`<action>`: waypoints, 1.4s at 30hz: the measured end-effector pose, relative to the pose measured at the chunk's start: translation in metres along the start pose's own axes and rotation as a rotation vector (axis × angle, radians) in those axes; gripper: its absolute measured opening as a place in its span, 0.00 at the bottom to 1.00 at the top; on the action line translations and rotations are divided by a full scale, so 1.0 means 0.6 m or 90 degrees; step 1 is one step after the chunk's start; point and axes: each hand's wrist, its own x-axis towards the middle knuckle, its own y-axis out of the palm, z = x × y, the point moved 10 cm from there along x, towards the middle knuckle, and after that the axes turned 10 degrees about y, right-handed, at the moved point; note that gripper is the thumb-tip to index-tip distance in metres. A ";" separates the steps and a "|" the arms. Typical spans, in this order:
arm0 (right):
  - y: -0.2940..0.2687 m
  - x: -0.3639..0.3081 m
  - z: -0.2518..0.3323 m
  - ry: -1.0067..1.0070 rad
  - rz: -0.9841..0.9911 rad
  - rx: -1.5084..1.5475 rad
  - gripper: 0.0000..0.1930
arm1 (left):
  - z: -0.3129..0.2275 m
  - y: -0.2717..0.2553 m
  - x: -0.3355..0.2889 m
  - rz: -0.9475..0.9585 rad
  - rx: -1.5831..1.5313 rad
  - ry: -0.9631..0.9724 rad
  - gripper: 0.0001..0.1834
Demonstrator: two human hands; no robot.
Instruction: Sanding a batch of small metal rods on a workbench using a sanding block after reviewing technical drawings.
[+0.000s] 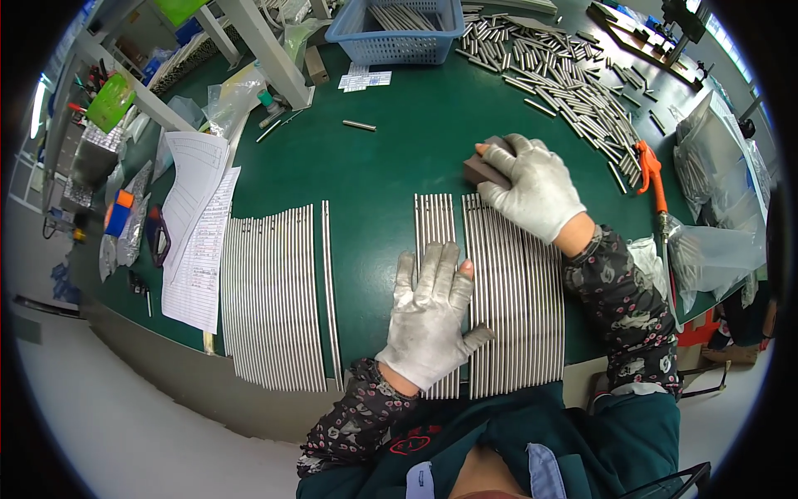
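Cloth jacket (628,441), gloved hands (429,324) (532,187), slim metal rods (524,308)

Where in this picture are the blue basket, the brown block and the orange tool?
Blue basket (395,53): head view, on its near wall.
Brown block (481,173): head view, on its uncovered near side.
Orange tool (654,176): head view, on its orange body.

This looks like a workshop. Rows of metal rods (519,316) line the near edge of a green workbench (374,166); short metal pins (573,98) litter its far right corner.
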 end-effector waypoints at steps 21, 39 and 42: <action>0.017 -0.007 0.097 0.026 0.002 -0.109 0.18 | 0.005 -0.013 0.001 -0.081 -0.025 0.001 0.48; 0.035 -0.009 0.110 0.033 0.063 -0.143 0.21 | 0.004 -0.010 0.001 -0.077 -0.023 0.003 0.48; 0.046 -0.019 0.145 -0.028 0.012 -0.135 0.21 | 0.013 -0.007 -0.003 -0.062 -0.029 -0.013 0.48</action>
